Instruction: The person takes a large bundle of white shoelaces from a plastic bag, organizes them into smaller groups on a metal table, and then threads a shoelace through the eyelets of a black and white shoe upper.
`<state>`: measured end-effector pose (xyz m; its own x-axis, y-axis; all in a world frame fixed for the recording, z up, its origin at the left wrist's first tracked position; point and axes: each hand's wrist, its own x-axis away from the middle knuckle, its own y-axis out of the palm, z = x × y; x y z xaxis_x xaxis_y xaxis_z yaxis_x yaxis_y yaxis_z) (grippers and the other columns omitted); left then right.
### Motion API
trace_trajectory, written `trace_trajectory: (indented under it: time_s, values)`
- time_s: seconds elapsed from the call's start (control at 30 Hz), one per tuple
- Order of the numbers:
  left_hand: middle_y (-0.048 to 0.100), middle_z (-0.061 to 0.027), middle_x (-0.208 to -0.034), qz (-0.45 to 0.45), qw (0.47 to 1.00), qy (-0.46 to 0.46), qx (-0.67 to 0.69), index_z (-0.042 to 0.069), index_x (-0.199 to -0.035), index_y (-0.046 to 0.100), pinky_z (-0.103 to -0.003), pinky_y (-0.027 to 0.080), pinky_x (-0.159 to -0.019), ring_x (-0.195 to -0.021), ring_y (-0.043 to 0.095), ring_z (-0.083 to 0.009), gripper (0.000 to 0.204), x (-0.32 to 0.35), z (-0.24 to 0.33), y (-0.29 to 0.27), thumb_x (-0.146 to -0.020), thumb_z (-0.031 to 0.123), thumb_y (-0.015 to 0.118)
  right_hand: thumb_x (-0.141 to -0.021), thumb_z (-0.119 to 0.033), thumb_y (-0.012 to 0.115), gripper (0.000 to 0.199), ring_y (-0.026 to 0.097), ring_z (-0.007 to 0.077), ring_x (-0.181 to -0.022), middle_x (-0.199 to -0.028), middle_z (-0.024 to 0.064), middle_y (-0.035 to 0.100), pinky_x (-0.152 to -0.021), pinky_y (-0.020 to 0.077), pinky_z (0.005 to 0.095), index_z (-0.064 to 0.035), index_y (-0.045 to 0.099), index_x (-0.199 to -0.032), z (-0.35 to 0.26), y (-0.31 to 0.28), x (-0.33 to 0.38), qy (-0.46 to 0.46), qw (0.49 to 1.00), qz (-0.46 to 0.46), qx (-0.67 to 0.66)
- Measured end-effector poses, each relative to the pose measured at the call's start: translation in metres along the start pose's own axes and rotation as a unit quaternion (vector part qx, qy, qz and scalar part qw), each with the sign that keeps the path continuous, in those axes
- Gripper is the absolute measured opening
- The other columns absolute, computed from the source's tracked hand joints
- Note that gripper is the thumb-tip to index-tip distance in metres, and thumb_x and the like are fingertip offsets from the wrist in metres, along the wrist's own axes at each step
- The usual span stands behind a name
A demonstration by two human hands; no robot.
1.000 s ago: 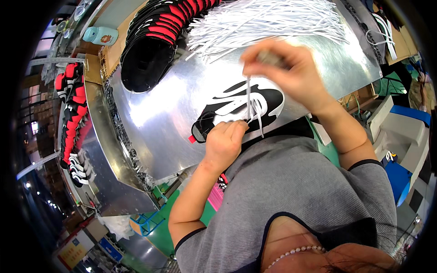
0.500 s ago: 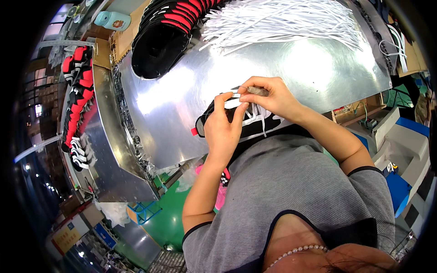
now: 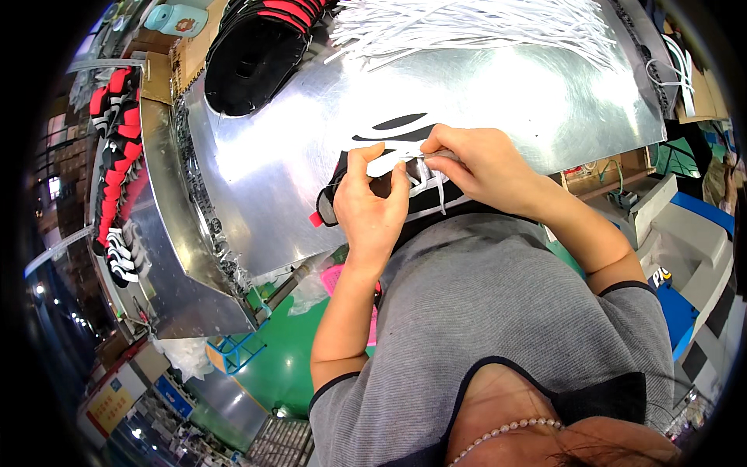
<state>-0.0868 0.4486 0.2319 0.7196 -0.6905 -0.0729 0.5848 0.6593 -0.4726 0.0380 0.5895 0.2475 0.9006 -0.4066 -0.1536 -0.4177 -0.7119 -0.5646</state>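
Brushed metal makes up the bench, where a smooth black-and-white shoe upper lies beneath both hands. Left hand: thumb and forefinger apart at the pale tongue, grip unclear. Right hand: pinching a slim greyish tool, mostly hidden. Limp white laces heap beyond.

the shoe upper lies on the table, laces behind it, stacked uppers behind-left.

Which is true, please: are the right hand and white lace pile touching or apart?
Apart: the head view shows metal tabletop between the right hand and the white lace pile.
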Motion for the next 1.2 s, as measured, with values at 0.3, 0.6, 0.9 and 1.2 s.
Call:
trace_trajectory:
  time_s: [0.3, 0.6, 0.9, 1.2]
  values:
    - [0.065, -0.0149, -0.084, -0.047, 0.965, 0.190, -0.173, -0.001, -0.111, 0.055, -0.042, 0.046, -0.062, -0.070, 0.061, -0.0328, 0.033, 0.004, 0.014, 0.011, -0.078, -0.002, 0.058, -0.085, -0.012, 0.066, 0.025, 0.063, 0.0305, -0.062, -0.063, 0.0117, 0.060, -0.053, 0.0453, 0.0386, -0.0036, 0.048, -0.101, -0.004, 0.016, -0.023, -0.066, 0.992, -0.032, 0.105]
    - [0.064, -0.0078, -0.071, -0.079, 0.990, -0.047, 0.107, 0.000, -0.112, 0.054, -0.026, 0.044, -0.056, -0.059, 0.055, -0.0094, 0.031, -0.017, -0.010, 0.005, -0.083, -0.004, 0.062, -0.080, -0.007, 0.072, 0.019, 0.059, 0.0187, -0.056, -0.069, 0.0051, 0.062, -0.053, 0.0456, 0.0276, -0.0062, 0.062, -0.096, -0.001, -0.031, 0.000, 0.034, 0.997, 0.016, 0.063]
    - [0.066, -0.0077, -0.071, -0.099, 0.987, -0.077, 0.097, 0.000, -0.110, 0.055, -0.024, 0.045, -0.060, -0.062, 0.056, -0.0081, 0.027, -0.033, 0.011, 0.016, -0.084, -0.002, 0.060, -0.068, -0.011, 0.076, 0.024, 0.055, 0.0169, -0.054, -0.067, -0.0013, 0.055, -0.045, 0.0424, 0.0302, -0.0132, 0.068, -0.091, 0.049, 0.008, 0.004, -0.167, 0.960, 0.152, 0.165]
    - [0.067, -0.0067, -0.075, -0.066, 0.979, -0.113, 0.155, 0.001, -0.111, 0.056, -0.023, 0.046, -0.059, -0.063, 0.056, -0.0069, 0.028, -0.036, 0.006, 0.024, -0.084, -0.003, 0.062, -0.066, -0.005, 0.071, 0.024, 0.059, 0.0199, -0.057, -0.069, 0.0012, 0.060, -0.047, 0.0440, 0.0309, -0.0105, 0.066, -0.088, 0.061, 0.008, -0.002, -0.205, 0.964, 0.147, 0.089]
